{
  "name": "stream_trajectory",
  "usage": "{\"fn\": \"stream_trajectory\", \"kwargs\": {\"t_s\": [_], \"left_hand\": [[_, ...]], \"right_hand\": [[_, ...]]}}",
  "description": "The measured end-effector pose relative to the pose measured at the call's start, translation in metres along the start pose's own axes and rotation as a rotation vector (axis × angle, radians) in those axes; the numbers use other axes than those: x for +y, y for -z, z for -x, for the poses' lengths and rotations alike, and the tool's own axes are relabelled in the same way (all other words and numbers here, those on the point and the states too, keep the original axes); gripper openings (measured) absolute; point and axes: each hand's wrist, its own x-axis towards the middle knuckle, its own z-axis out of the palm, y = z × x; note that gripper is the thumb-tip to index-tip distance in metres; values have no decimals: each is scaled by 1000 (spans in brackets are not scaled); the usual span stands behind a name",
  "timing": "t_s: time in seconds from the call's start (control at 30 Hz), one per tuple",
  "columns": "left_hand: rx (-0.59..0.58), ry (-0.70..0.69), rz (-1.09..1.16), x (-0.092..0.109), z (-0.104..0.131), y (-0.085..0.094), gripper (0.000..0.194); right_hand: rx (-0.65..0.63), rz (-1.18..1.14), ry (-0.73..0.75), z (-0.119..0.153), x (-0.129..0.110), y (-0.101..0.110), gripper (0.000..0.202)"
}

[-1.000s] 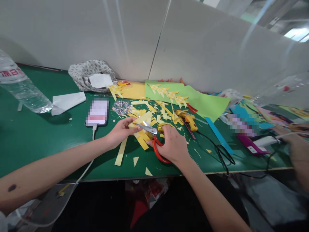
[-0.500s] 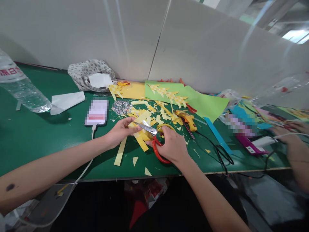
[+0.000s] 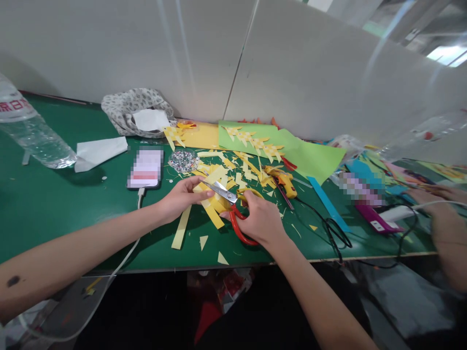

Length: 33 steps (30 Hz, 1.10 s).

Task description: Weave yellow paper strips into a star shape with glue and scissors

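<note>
My right hand (image 3: 260, 219) is wrapped round the red handles of a pair of scissors (image 3: 226, 192). The blades point up and left, toward the fingertips of my left hand (image 3: 184, 197). Between thumb and fingers, my left hand pinches a piece of yellow paper (image 3: 216, 176) at the blades; its far part blends into the pile behind. Below both hands lie yellow paper strips (image 3: 181, 229) and a small paper triangle (image 3: 203, 241). Many yellow paper scraps (image 3: 245, 167) are heaped just beyond the scissors.
A yellow glue gun (image 3: 285, 181) with a black cord lies right of the scraps. Left are a charging phone (image 3: 146, 167) and a water bottle (image 3: 34, 131). Folded yellow paper pieces (image 3: 253, 141) rest on green paper (image 3: 314, 158). A co-worker's hand (image 3: 425, 199) is at far right.
The scissor blades have come closer together at the paper. Both my hands stay in nearly the same place; the view has shifted very slightly.
</note>
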Motion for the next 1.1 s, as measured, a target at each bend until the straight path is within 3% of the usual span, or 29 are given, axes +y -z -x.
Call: {"fn": "stream_trajectory", "kwargs": {"t_s": [0.8, 1.1], "left_hand": [[-52, 21, 20, 0, 0, 1, 27], [50, 51, 18, 4, 0, 1, 24]], "right_hand": [[-32, -109, -8, 0, 1, -1, 42], [-6, -329, -124, -2, 3, -1, 40]]}}
